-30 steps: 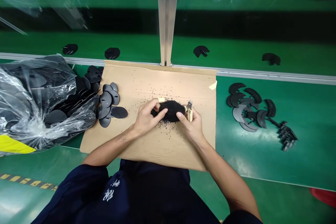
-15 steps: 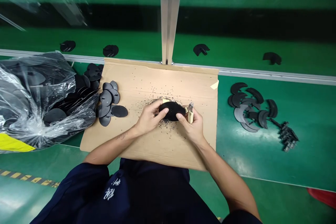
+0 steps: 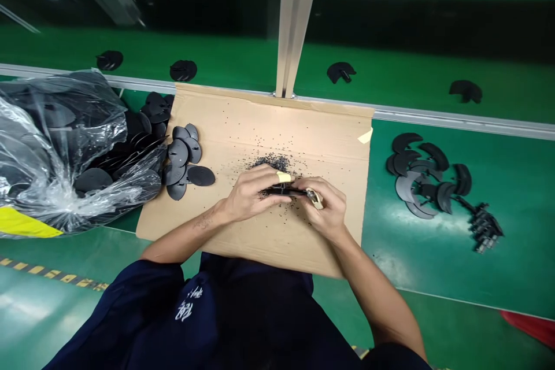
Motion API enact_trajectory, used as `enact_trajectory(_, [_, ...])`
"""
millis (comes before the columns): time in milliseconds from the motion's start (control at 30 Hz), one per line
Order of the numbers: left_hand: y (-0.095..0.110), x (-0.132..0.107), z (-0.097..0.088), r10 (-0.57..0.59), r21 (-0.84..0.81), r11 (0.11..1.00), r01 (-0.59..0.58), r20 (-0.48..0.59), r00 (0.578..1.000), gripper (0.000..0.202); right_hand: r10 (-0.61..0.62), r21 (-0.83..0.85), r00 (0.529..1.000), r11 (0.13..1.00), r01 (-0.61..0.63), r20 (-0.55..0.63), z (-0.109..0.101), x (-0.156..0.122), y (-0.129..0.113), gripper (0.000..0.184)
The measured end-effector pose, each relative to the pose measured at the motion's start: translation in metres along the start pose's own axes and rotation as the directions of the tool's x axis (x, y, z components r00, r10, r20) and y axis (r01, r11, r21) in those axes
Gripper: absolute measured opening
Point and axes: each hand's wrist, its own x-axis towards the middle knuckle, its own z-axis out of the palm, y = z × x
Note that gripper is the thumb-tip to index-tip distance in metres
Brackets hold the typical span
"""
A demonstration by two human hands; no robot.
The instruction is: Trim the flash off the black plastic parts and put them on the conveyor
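Note:
Both my hands meet over the middle of a brown cardboard sheet [image 3: 243, 127]. My left hand [image 3: 254, 191] is closed around a black oval plastic disc [image 3: 284, 189], now turned edge-on so only a thin dark strip shows between my fingers. A yellowish tape wraps one left fingertip. My right hand [image 3: 327, 211] grips a small cutter with pale handles [image 3: 314, 196], its tip against the disc's right side. Black crumbs [image 3: 271, 161] lie scattered on the cardboard just beyond my fingers.
A clear plastic bag [image 3: 56, 150] full of black discs lies at the left, with loose discs [image 3: 184, 156] spilling onto the cardboard. Trimmed black crescents [image 3: 427, 170] sit on the green table at the right. Several discs [image 3: 182, 69] ride the green belt behind a metal post [image 3: 295, 23].
The disc has been tipped from flat-facing to edge-on between my hands. The camera view has shifted slightly down and to the left, so the scene sits a little right and higher.

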Motion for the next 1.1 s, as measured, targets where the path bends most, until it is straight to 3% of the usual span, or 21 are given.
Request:
enact_trajectory(333, [0.005,0.004,0.001,0.115,-0.072,0.989,-0.128,-0.156,0.981,0.033,-0.028,0.026,1.0,0.999,0.028,0.003,0.005,-0.002,-0.002,0.012])
enact_trajectory(567, [0.004,0.003,0.0,0.116,-0.073,0.989,-0.128,-0.154,0.981,0.032,-0.079,0.061,0.997,0.995,0.078,0.006,0.006,0.002,-0.004,0.016])
enact_trajectory(800, [0.003,0.003,-0.003,0.082,-0.092,0.992,-0.089,-0.08,0.993,0.03,-0.002,0.099,1.0,0.995,0.001,0.007,0.007,0.001,-0.006,0.007])
enact_trajectory(1000, [0.003,0.0,-0.005,-0.131,-0.291,0.949,0.122,-0.009,0.991,0.029,0.102,0.21,0.994,0.972,-0.106,0.031,0.007,0.003,-0.008,0.008])
enact_trajectory(1100, [0.002,0.0,-0.008,-0.162,-0.45,0.877,0.168,0.052,0.985,0.038,0.149,0.278,0.986,0.946,-0.164,0.075,0.005,0.004,-0.01,0.016])
